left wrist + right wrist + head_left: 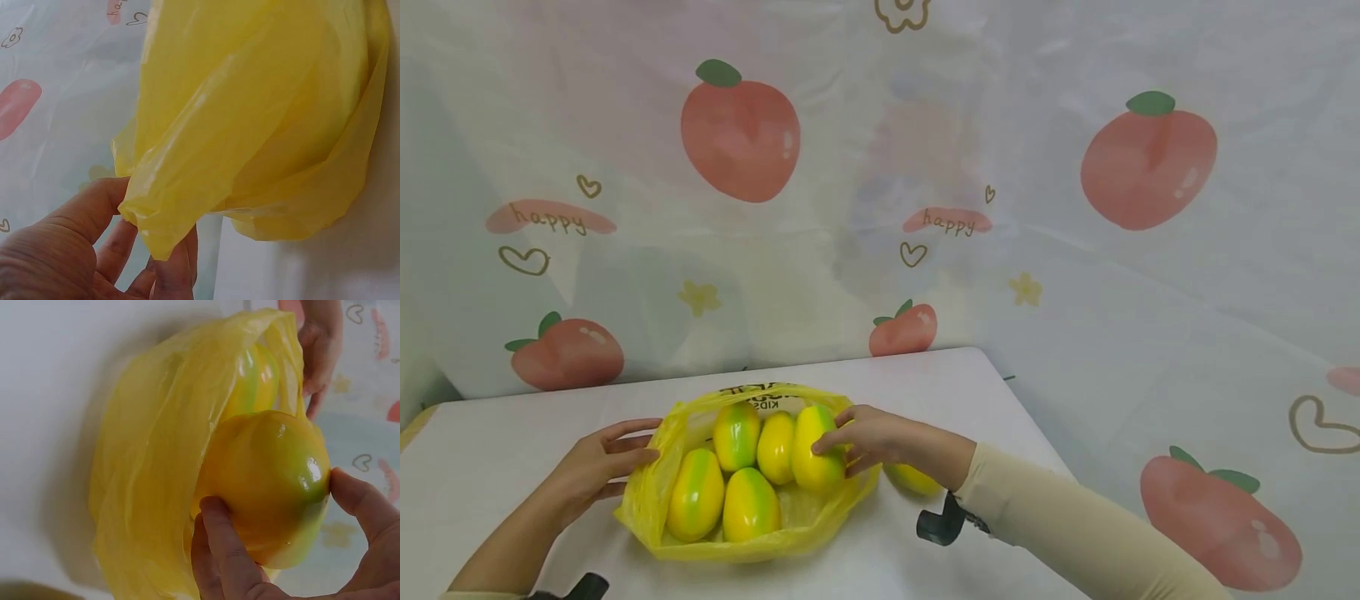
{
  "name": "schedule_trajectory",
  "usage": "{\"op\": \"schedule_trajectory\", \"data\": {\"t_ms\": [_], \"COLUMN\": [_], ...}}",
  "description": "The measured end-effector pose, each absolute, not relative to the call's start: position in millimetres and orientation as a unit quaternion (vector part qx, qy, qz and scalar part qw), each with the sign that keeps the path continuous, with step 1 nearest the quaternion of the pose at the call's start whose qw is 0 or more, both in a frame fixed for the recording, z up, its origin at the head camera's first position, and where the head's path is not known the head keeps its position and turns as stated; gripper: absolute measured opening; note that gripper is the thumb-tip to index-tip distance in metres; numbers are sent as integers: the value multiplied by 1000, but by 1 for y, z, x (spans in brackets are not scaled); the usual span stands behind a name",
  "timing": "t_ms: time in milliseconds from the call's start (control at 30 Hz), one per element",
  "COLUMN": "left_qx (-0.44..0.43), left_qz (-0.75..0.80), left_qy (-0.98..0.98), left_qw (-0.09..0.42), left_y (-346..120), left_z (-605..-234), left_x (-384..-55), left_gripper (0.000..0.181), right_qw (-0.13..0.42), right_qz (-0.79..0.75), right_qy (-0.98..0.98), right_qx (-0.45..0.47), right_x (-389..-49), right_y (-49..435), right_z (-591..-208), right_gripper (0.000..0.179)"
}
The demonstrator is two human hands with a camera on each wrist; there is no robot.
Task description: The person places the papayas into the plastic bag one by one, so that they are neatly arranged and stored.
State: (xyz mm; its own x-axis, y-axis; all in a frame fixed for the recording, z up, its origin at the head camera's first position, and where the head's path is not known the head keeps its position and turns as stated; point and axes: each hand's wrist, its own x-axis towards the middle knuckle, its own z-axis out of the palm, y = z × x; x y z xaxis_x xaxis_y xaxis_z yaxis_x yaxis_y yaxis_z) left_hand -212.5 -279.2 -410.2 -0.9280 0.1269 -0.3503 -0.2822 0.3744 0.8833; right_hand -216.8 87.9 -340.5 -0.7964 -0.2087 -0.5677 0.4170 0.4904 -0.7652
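A yellow plastic bag (pixel 647 521) lies with its mouth open on the white table, several yellow-green mangoes (pixel 696 496) inside it. At its left rim my left hand (pixel 587 471) pinches the plastic between thumb and fingers; the left wrist view shows a corner of the bag (pixel 187 162) in this grip. My right hand (pixel 876 437) holds one mango (pixel 269 481) at the right side of the bag's mouth, thumb on one side and fingers on the other. Part of that mango's underside is hidden by the fingers and the bag.
Another mango (pixel 912 478) lies on the table outside the bag, partly hidden under my right forearm. The white table (pixel 925 375) ends at a backdrop (pixel 835 208) printed with red fruit. Dark wrist mounts (pixel 942 525) sit below both wrists.
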Motion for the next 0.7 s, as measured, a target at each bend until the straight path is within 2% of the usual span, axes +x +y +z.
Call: {"op": "schedule_trajectory", "data": {"t_ms": [700], "left_qx": [-35], "left_qz": [558], "left_qy": [809], "left_qw": [183], "left_y": [-282], "left_z": [-411], "left_x": [-213], "left_gripper": [79], "right_qw": [338], "right_qz": [-452], "right_qy": [825], "right_qx": [44], "right_x": [-209], "right_y": [82], "right_z": [-357], "right_gripper": [33]}}
